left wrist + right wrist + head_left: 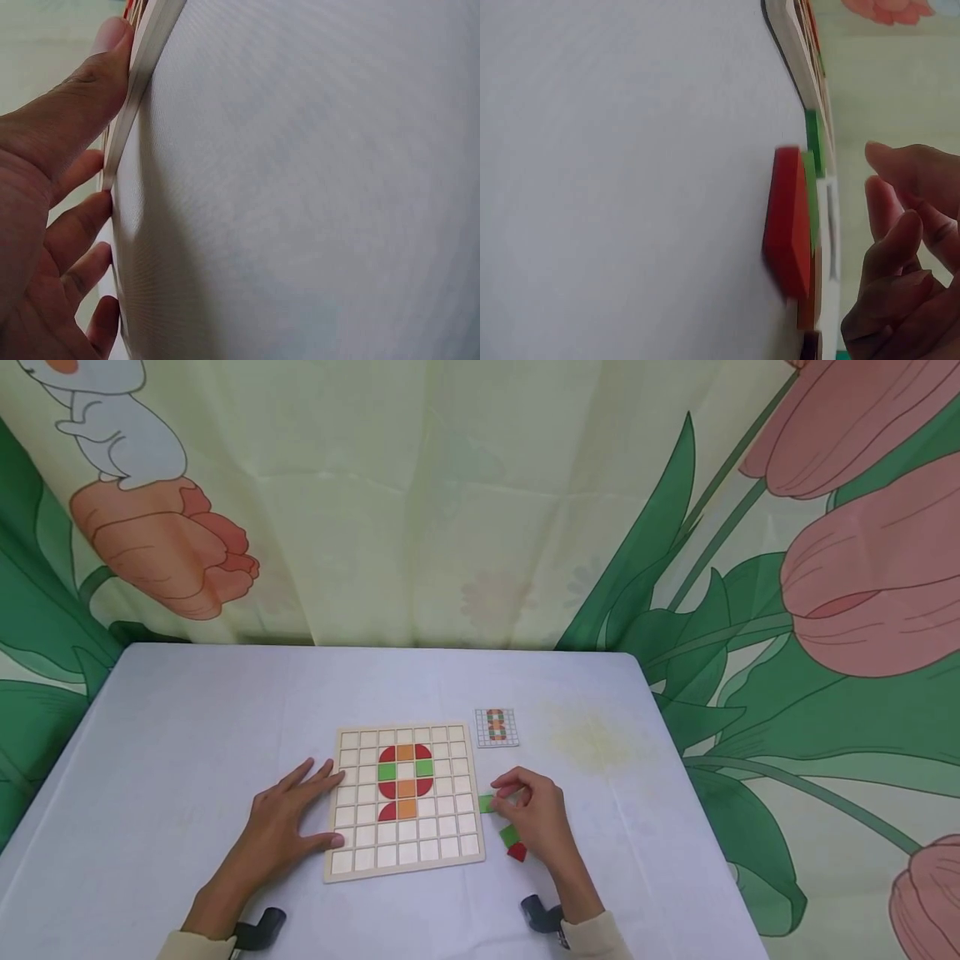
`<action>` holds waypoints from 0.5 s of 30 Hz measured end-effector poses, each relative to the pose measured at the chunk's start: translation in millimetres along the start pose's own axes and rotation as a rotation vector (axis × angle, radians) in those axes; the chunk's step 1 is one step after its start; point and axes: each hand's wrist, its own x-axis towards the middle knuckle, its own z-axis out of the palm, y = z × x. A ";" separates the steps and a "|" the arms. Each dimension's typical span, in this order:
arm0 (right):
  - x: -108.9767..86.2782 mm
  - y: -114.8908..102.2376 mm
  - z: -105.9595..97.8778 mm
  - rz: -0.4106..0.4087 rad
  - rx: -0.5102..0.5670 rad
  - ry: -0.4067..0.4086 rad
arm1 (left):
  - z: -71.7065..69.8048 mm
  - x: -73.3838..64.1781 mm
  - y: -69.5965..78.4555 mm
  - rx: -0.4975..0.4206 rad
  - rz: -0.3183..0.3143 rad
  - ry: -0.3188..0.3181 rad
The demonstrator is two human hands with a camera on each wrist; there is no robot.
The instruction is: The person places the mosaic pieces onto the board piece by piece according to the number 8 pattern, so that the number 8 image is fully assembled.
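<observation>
A wooden grid board [457, 850] lies on the table with red quarter-round, orange and green tiles set in its middle columns. My left hand [288, 818] rests at the board's left edge, fingers and thumb spread; its thumb [112, 37] lies on the rim in the left wrist view. Right of the board, my right hand [534, 814] hovers, fingertips beside a green tile [485, 804]. The right wrist view shows its thumb and bent fingers apart, nothing between them. Under that hand lie another green tile [510, 836] and a red piece [786, 225].
Behind the board's right corner lies a small pattern card [510, 739] printed with a similar coloured grid. An orange-brown piece [810, 292] shows beyond the red one in the right wrist view. A white cloth [225, 710] covers the table, and a printed curtain [420, 527] hangs behind.
</observation>
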 end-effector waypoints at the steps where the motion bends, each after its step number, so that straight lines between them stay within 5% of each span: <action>1: -0.7 1.7 -2.2 0.016 -0.001 0.008 | -0.2 -0.1 0.1 -0.001 0.001 0.001; 15: -7.4 20.5 -28.2 0.108 -0.052 0.097 | -0.7 -0.6 1.2 0.004 -0.004 -0.002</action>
